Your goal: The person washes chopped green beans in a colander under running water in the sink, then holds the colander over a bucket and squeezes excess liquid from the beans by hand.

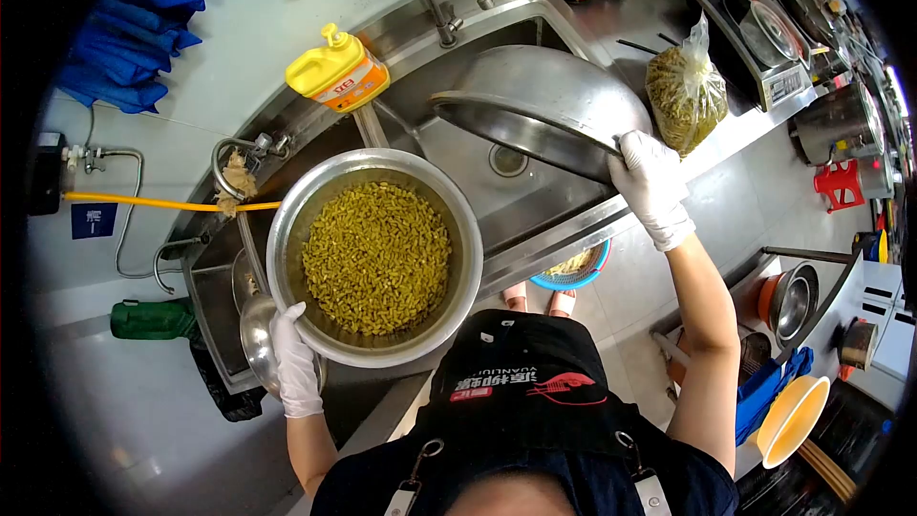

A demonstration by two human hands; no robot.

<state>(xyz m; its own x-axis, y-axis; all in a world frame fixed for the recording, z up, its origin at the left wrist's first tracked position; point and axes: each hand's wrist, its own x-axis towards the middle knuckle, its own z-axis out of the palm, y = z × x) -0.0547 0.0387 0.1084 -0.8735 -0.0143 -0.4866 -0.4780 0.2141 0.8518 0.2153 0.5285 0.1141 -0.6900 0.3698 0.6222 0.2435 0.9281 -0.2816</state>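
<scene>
My left hand [294,363], in a white glove, grips the near left rim of a deep metal pot [468,229], its thumb over the edge. Chopped green beans [377,258] fill much of the pot, which stands over the left part of the sink. My gloved right hand [651,182] holds a large metal basin [564,86] by its rim. The basin is tilted on its side above the right sink bowl [449,158], its opening facing down and toward me. The right-hand fingers behind the rim are partly hidden.
A yellow detergent jug [339,72] stands behind the pot. The faucet [449,5] rises at the back. Right of the basin sits a tied plastic bag [686,91] of green pieces. A yellow hose [162,199] reaches the pot. A blue basket [583,272] is on the floor.
</scene>
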